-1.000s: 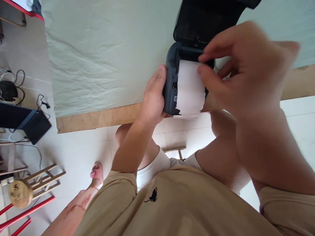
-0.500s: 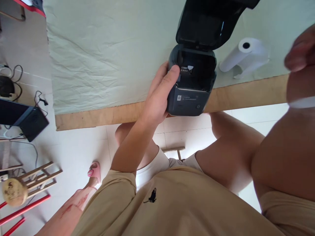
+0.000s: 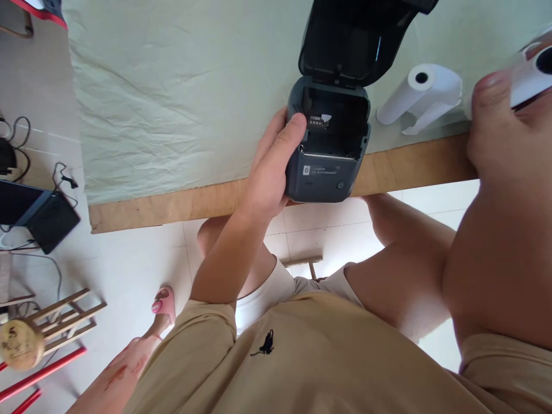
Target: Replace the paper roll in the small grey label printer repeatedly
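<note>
My left hand (image 3: 276, 155) grips the left side of a dark label printer (image 3: 325, 172), its thumb over the rim. The printer's black lid (image 3: 345, 43) is swung up, and the paper bay inside shows a small printed sticker. At the right edge, my right hand (image 3: 500, 126) is closed around a white paper roll (image 3: 528, 77) with a dark core, partly cut off by the frame. Between the two hands, another white paper roll (image 3: 403, 95) lies on the cloth with its loose end partly unrolled.
A pale green cloth (image 3: 172, 103) covers the table, whose wooden edge (image 3: 172, 204) runs in front of me. On the left floor are a wooden stool (image 3: 21, 345), red bars (image 3: 47, 374), a black box-like device (image 3: 52, 221) and cables. Another person's leg (image 3: 129, 362) with a pink slipper is nearby.
My right hand has come further into view from the right, now showing a white paper roll in it. The view has shifted slightly; my left hand still holds the printer.
</note>
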`<state>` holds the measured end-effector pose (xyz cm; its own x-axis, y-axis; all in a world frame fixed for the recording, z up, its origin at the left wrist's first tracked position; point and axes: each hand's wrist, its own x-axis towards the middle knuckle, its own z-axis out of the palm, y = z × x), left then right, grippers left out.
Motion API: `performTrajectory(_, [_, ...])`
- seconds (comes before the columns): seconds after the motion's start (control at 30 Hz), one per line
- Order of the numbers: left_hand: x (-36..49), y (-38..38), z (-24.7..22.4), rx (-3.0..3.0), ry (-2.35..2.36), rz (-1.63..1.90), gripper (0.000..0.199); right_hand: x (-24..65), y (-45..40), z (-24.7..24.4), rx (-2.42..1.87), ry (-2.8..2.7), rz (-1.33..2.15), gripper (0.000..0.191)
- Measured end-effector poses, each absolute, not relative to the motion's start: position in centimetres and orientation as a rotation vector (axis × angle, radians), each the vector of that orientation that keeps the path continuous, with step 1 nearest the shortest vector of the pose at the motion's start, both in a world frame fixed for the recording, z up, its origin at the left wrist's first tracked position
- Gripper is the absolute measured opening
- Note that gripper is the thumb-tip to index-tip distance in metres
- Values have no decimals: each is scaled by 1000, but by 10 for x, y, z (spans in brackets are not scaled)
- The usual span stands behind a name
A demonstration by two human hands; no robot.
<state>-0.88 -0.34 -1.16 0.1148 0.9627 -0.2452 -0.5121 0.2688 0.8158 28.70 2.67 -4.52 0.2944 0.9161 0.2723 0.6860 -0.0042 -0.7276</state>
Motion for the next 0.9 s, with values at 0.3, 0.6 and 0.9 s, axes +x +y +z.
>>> performTrajectory(0.3, [-5,-4,-8,649,947,1214,25,264,18,-26,-1795,-1565,279,47])
performTrajectory(0.6, [-22,0,-20,714,837,1123,29,267,18,-28,-1817,-1660,141,54])
performTrajectory(0.9, [-18,-1,-18,723,840,1118,28,264,17,-26,-1879,-1615,133,39])
